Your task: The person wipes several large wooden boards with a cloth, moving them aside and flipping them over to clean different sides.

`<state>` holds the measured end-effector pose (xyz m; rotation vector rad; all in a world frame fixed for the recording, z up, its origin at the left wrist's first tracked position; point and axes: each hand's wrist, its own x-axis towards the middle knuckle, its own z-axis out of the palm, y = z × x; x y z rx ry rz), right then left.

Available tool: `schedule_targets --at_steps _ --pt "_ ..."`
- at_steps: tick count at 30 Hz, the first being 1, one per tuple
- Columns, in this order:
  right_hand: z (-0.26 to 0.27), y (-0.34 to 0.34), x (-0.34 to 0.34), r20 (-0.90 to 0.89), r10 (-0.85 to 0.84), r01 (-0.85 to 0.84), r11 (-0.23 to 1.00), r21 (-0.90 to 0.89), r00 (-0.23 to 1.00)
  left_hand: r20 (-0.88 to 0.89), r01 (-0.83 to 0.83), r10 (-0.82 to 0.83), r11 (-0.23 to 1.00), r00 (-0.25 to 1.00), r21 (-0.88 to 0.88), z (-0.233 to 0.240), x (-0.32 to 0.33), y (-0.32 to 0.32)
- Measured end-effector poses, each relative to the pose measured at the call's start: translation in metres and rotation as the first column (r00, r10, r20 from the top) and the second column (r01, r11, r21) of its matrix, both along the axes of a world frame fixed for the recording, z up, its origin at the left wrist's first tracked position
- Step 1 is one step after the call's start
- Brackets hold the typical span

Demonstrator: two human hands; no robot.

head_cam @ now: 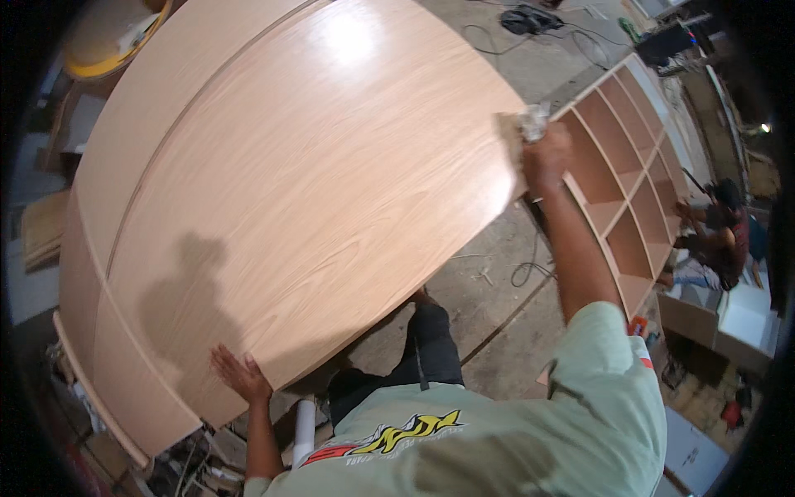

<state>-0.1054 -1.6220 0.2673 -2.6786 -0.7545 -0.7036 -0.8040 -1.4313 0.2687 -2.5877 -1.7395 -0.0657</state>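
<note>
A large wood-grain panel [348,186], the face of a piece of furniture, spreads out before me. My right hand [548,155] grips a crumpled cloth or pad [528,124] at the panel's right edge; motion blurs both, and the exact material cannot be told. On the near left part of the panel lies my left hand [242,374], its fingers spread and nothing in it. My shadow falls on the panel's left half.
A compartmented wooden shelf unit [627,180] stands at right, a person [723,236] beyond it. Cables [531,270] lie on the concrete floor [484,310]. Open cardboard boxes [689,317] sit at far right, a white roll [304,428] near my left arm.
</note>
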Motion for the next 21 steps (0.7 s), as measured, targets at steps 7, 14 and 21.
schedule_targets --at_steps 7,14,21 --pt "0.031 -0.001 -0.031 -0.436 0.208 -0.242 0.970 -0.022 0.876 0.197 -0.060 0.065 0.998 0.978 -0.032 -0.003 -0.030 0.000" --pt "0.049 0.117 -0.354 -0.250 0.638 -0.679 0.722 -0.136 0.728 0.528 -0.035 0.105 0.989 0.843 -0.142 0.029 -0.030 -0.015" --pt "0.026 0.195 -0.695 -0.377 0.898 -0.974 0.208 -0.093 0.228 0.960 -0.358 0.206 0.925 0.190 -0.128 0.021 -0.183 -0.085"
